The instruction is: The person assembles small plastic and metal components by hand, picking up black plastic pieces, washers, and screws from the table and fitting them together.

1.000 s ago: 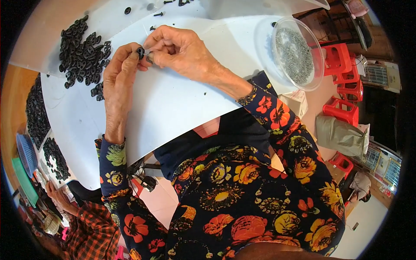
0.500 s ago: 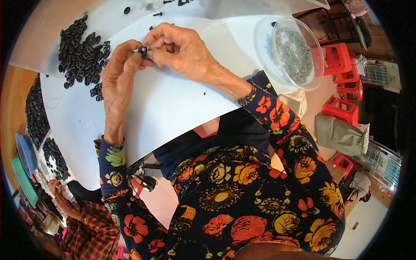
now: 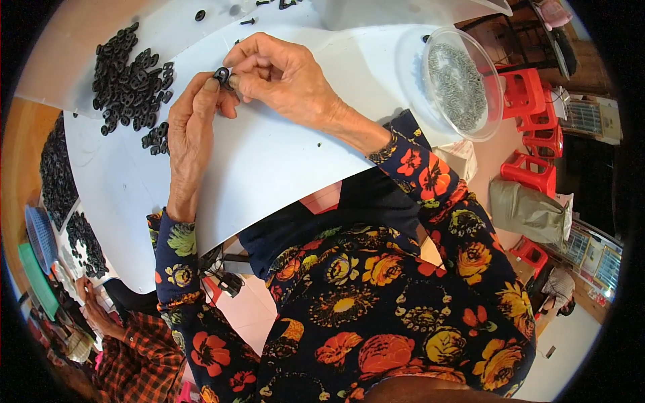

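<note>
Above the white table, my left hand [image 3: 191, 127] pinches a small black ring-shaped part [image 3: 222, 75] between thumb and fingers. From the other side, my right hand [image 3: 279, 77] is closed at the same part, thumb and fingertip pressed at its edge. Whether the right fingertips hold a second tiny piece is hidden. Left of my left hand lies a heap of small black parts [image 3: 127, 87] with holes in them, and a smaller cluster [image 3: 156, 139] sits just beside my wrist.
A clear round tub [image 3: 495, 101] of small silvery metal pieces [image 3: 457, 84] stands at the right. Loose black bits, one a small screw-like piece [image 3: 248, 21], lie at the far side. Lower left, another person's hand [image 3: 94, 310] is near more black parts [image 3: 84, 245]. Red stools [image 3: 527, 171] stand beyond.
My left fingers have shifted slightly, and the black part now shows its ring more plainly between the two hands. My right hand stays almost in place.
</note>
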A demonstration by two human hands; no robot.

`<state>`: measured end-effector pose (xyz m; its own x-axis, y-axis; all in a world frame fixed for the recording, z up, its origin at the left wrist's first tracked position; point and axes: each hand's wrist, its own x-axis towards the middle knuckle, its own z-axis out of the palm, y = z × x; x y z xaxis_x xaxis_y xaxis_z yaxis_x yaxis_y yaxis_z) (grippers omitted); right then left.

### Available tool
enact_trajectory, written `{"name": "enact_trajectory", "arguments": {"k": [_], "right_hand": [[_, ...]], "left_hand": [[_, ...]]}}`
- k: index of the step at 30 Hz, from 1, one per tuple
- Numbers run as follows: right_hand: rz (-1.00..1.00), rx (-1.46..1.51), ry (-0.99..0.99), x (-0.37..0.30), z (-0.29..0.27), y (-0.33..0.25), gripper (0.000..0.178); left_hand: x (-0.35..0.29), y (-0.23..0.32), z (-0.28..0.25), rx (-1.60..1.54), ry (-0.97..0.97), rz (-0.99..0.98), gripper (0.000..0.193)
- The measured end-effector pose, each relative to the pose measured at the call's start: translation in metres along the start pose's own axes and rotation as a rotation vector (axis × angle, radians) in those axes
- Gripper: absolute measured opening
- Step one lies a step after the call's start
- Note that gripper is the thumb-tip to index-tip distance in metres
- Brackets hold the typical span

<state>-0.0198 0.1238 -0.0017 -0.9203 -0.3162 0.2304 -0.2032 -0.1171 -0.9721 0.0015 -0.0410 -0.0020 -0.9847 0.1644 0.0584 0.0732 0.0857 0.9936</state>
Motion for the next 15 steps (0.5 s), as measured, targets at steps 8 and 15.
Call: {"name": "enact_trajectory", "arguments": {"k": [8, 15], "right_hand": [[-0.04, -0.027, -0.028, -0.0007, 0.0022, -0.0012, 0.022], [-0.007, 0.035, -0.08, -0.0016, 0.0042, 0.0021, 0.022]], "left_hand": [[0.0005, -0.0035, -0.002, -0.058, -0.005, 0.002, 0.032], [-0.0014, -0.004, 0.0003, 0.019, 0.013, -0.026, 0.03]]}}
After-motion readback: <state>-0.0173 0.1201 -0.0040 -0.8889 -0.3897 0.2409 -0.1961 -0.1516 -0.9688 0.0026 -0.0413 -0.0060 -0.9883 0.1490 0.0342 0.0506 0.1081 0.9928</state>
